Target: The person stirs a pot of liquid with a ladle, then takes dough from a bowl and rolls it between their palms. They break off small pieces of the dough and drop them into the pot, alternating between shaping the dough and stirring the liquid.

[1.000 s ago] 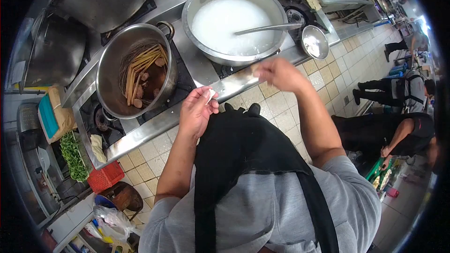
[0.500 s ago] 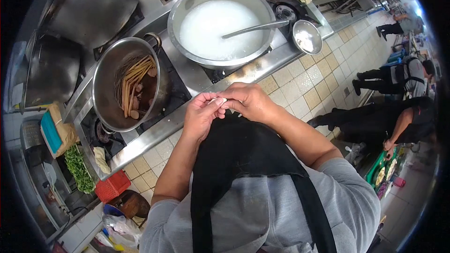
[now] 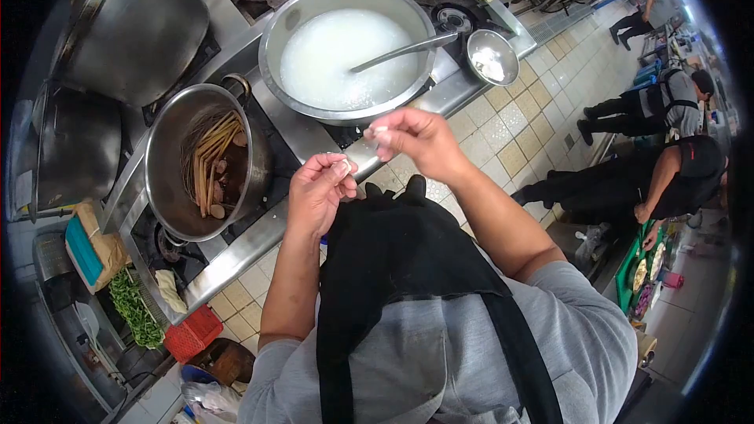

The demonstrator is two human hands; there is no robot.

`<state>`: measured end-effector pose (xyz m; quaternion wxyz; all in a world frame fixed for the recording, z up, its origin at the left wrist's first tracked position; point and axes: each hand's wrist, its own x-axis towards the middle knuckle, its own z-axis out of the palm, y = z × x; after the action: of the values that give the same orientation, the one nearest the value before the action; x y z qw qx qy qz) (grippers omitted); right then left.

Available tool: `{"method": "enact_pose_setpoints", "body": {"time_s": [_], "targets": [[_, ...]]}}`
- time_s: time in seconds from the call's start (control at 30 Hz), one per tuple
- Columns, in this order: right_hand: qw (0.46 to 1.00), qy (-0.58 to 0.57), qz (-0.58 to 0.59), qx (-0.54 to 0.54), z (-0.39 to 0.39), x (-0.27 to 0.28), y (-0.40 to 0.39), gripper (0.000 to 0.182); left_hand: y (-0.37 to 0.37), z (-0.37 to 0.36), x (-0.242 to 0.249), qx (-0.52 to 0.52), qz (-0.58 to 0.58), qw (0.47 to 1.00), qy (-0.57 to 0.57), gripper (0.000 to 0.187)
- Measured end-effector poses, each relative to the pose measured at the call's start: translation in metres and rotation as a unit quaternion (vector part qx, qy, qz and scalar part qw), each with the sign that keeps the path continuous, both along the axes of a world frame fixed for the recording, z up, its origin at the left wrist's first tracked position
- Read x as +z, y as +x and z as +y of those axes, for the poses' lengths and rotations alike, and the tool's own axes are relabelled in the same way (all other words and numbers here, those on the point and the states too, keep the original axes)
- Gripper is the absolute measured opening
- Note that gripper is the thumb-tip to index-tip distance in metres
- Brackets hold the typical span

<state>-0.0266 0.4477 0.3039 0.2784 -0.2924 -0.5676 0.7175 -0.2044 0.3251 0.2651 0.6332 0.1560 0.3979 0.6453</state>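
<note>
Just below the large metal bowl (image 3: 271, 82) of cloudy white liquid, my left hand (image 3: 316, 192) pinches a small white piece (image 3: 345, 165). My right hand (image 3: 420, 141) is raised close to the bowl's lower rim, thumb and fingers pinched on another small white piece (image 3: 381, 130). A gap separates the two hands. What the white pieces are is too small to tell. A metal utensil (image 3: 404, 51) rests in the liquid with its handle over the rim.
A deep pot (image 3: 171, 98) with brown sticks and dark liquid stands left on the stove (image 3: 228, 255). A small metal bowl (image 3: 510, 74) sits at the stove's right edge. Co-workers (image 3: 683, 173) stand at the right. A red basket (image 3: 192, 334) is lower left.
My hands have moved apart, the right one up and toward the bowl, the left slightly left and down. The view has shifted, so the stove items appear further left.
</note>
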Motion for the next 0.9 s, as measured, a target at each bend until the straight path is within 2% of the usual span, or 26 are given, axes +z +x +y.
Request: {"method": "enact_pose_setpoints", "body": {"time_s": [0.03, 0.1, 0.2, 0.33, 0.6, 0.77, 0.9], "targets": [[0.999, -0.022, 0.03, -0.03, 0.005, 0.002, 0.001, 0.015, 0.0, 0.0, 0.0, 0.001, 0.0, 1.0, 0.001, 0.014], [0.999, -0.016, 0.014, -0.031, 0.015, 0.005, 0.005, 0.015, 0.001, -0.002, 0.0, 0.013, -0.017, 1.0, 0.004, 0.015], [0.998, 0.04, 0.004, -0.039, 0.026, 0.006, 0.009, 0.016, 0.003, -0.005, -0.005, 0.016, -0.032, 0.999, 0.006, 0.016], [0.997, 0.015, 0.02, -0.074, 0.037, 0.011, 0.008, 0.016, 0.003, -0.011, -0.008, 0.036, -0.043, 0.998, -0.009, 0.016], [0.996, 0.03, 0.019, -0.082, 0.058, 0.024, 0.009, 0.014, -0.001, -0.021, -0.014, 0.044, -0.043, 0.998, -0.015, 0.018], [0.988, 0.064, -0.037, -0.136, 0.054, 0.039, -0.001, 0.013, -0.001, -0.023, -0.01, 0.059, -0.033, 0.997, -0.023, 0.019], [0.987, 0.1, -0.06, -0.111, 0.06, 0.028, 0.005, 0.016, -0.001, -0.024, -0.012, 0.066, -0.033, 0.997, -0.023, 0.02]]}}
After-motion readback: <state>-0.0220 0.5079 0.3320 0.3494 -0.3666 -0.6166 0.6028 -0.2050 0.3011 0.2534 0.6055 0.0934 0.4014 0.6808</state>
